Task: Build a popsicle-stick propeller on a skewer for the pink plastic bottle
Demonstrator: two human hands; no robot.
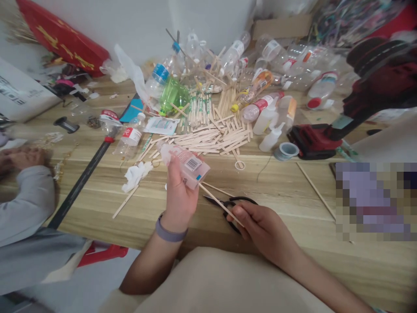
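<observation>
My left hand (179,191) is wrapped round a small pinkish plastic bottle (190,163) with a barcode, tilted with its base toward the lower right. Between the fingers of my right hand (257,226) is a thin wooden stick (218,201), its far tip at the base of the bottle; whether it goes in, I cannot tell. Black scissors (244,200) lie on the table partly beneath the stick and my right hand. Another thin stick (216,189) rests just behind the held one.
Wooden sticks (208,139) are heaped behind the bottle, with plastic bottles beyond. A red power tool (314,141) stands at the right beside a spool (286,150). A crumpled tissue (137,176) lies at the left. A black bar (84,182) separates another person's hands (24,158).
</observation>
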